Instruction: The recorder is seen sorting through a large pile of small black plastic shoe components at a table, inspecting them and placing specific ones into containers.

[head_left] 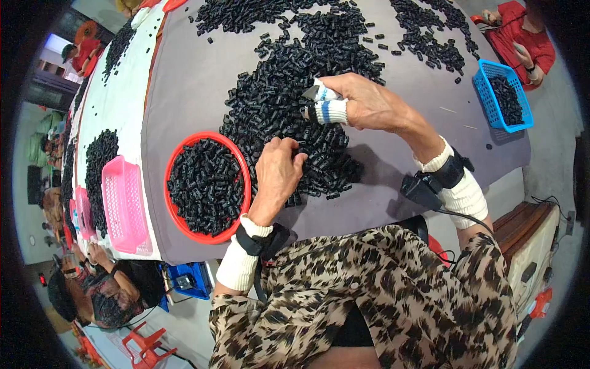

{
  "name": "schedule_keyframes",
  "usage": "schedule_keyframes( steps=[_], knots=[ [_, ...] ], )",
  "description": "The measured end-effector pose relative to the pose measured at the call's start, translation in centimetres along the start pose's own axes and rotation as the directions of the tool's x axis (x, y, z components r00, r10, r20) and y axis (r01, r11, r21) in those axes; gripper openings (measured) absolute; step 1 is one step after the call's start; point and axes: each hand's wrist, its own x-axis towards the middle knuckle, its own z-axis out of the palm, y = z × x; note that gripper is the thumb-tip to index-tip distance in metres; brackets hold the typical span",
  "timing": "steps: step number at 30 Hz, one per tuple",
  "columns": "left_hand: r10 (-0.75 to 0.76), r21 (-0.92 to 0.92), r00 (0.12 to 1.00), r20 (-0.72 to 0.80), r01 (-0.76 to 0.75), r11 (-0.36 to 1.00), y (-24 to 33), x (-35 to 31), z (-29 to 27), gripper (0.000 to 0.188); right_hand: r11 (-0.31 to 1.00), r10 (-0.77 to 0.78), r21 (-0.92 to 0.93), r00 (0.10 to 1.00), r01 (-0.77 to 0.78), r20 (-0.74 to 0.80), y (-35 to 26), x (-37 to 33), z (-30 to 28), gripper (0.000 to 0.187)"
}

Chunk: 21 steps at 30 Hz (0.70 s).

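Way too many black plastic parts (276, 117) to be counted, heaped right below and around both sets of fingers. They're tumbled every which way, so no single long axis can be given. The left hand (279, 169) is held over the heap's near side, fingers curled and bunched; whether a part is gripped can't be told. On the right hand (375, 104), two fingers are wrapped in white covers (332, 112) with a narrow gap between; what's pinched, if anything, can't be made out. One red basin (247, 184), filled with similar parts, is set on the desk (190, 67) just left of the left fingers. One blue basket (487, 98), also loaded, is placed well right of the right fingers.
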Motion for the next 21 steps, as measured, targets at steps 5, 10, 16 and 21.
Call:
schedule_keyframes(
  steps=[5,10,16,21],
  knots=[
    [0.169,0.138,0.984,-0.052,-0.16,0.977,0.3,0.8,1.1,0.016,0.996,0.013,0.087,1.0,-0.015,0.023,0.7,-0.2,0.0,0.026],
    [-0.13,-0.624,0.985,0.112,0.171,0.763,-0.4,1.8,-1.5,0.016,0.995,0.039,0.086,0.999,-0.042,0.037,0.5,0.0,0.1,0.023],
    [-0.061,-0.962,0.997,0.046,0.027,-0.272,0.6,1.5,-7.9,0.023,0.972,-0.137,0.189,0.99,0.139,-0.025,-2.4,1.2,1.2,0.022],
    [-0.063,-0.924,0.994,-0.091,-0.108,-0.368,2.9,0.7,-9.8,0.024,0.94,-0.218,0.253,0.973,0.229,-0.071,-6.4,1.8,2.5,0.024]
  ],
)
